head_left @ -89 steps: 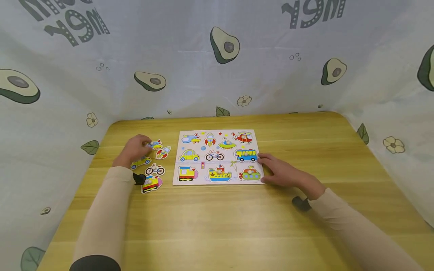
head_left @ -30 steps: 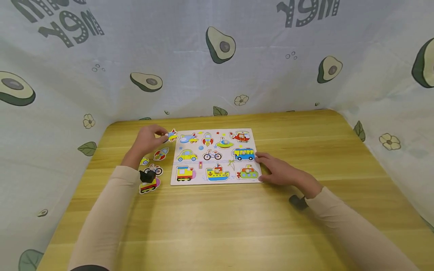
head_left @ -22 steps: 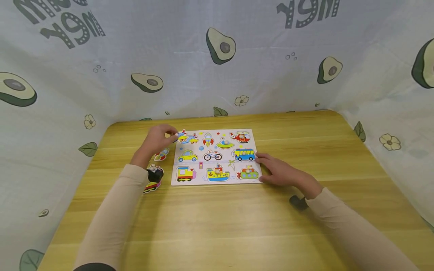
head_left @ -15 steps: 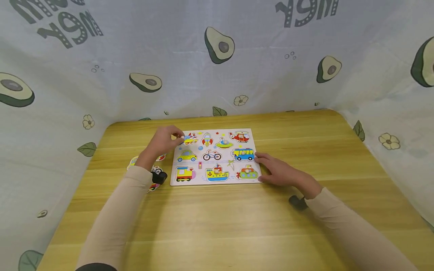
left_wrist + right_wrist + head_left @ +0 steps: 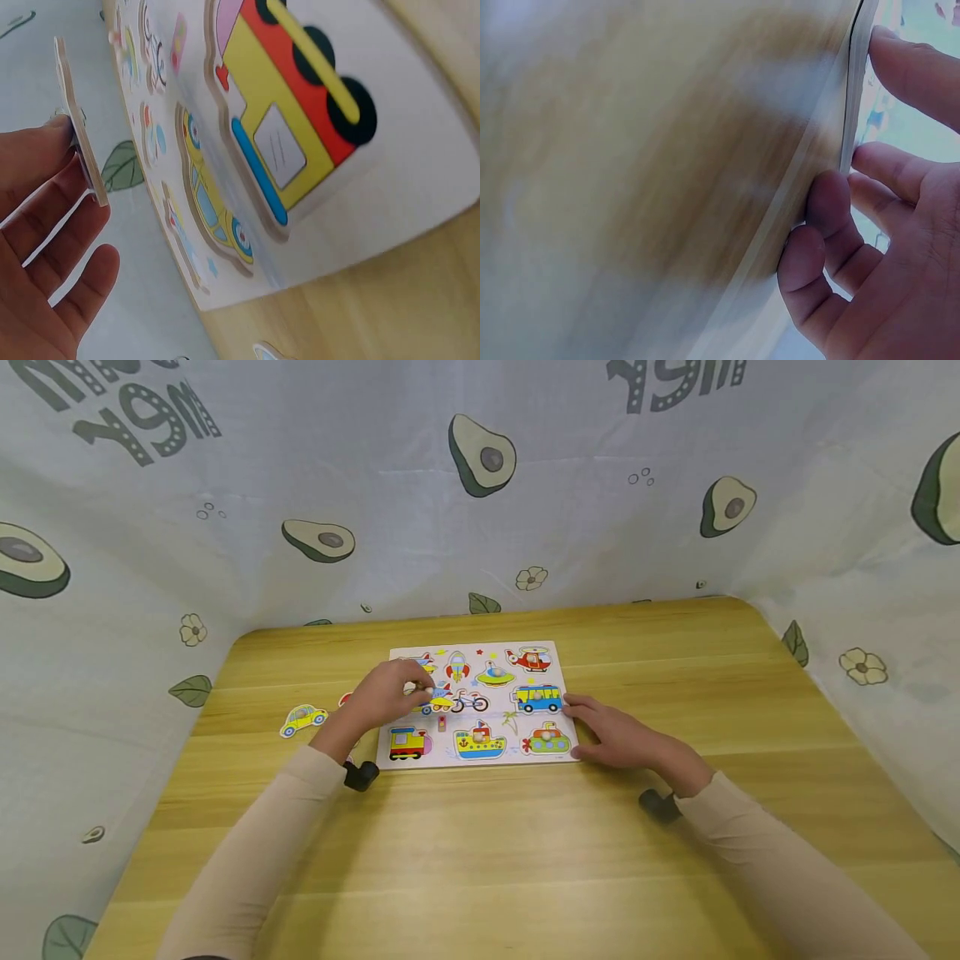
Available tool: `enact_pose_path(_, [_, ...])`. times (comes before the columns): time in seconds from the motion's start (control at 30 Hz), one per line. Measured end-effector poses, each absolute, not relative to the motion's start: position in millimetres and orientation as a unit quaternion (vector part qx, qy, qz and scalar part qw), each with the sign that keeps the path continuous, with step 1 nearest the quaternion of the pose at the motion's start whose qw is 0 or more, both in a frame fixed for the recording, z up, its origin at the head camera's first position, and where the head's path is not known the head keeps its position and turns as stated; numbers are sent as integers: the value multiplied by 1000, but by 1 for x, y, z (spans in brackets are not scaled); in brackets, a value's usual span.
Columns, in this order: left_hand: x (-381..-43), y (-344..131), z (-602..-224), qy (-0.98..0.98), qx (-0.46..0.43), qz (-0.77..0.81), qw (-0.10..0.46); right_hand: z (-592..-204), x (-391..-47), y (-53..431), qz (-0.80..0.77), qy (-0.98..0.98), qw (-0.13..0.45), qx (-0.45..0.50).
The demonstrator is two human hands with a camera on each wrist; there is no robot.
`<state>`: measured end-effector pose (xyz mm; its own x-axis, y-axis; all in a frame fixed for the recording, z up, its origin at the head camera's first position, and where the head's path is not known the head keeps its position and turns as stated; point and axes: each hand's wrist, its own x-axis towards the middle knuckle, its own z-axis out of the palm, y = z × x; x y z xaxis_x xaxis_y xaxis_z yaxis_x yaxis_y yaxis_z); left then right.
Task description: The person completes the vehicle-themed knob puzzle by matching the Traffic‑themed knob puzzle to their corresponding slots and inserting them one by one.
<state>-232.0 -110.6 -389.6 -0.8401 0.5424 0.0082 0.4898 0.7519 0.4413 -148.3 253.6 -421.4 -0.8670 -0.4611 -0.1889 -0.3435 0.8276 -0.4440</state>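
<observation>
My left hand [image 5: 386,697] pinches an airplane puzzle piece [image 5: 442,698] by its knob, above the car and bicycle recesses of the puzzle board [image 5: 443,747]. In the left wrist view, this airplane piece [image 5: 79,124] appears edge-on between thumb and fingers, raised off the board. The train recess [image 5: 281,112] and car recess [image 5: 210,195] lie beside it. With relaxed fingers, my right hand [image 5: 618,737] touches the board's right edge; in the right wrist view its fingertips [image 5: 829,202] rest along that edge and the table.
Left of the board, a yellow car piece [image 5: 303,719] lies on the wooden table [image 5: 480,852]. My left hand and wrist mostly cover other loose pieces. Knobbed helicopter [image 5: 532,659], bus [image 5: 538,698], ship [image 5: 480,742] and submarine [image 5: 547,740] pieces sit in the board.
My left hand has picked up the airplane piece from the left, carried it right over the airplane recess, then down toward the car and bicycle. My right hand has stayed at the board's edge.
</observation>
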Motion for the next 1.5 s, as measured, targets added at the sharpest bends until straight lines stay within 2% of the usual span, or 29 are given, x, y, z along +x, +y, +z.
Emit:
enact_pose_path(0.27, [-231,-111,-393,930,295,209,60,-422,-148,254,-203,944,145,-214])
enact_pose_path(0.87, [-276,-124,-410,950,98,278,99,-420,-147,253,-206,944,146,-212])
enact_pose_path(1.5, [-295,-115,-420,950,55,289,105,-422,-149,254,-208,944,145,-210])
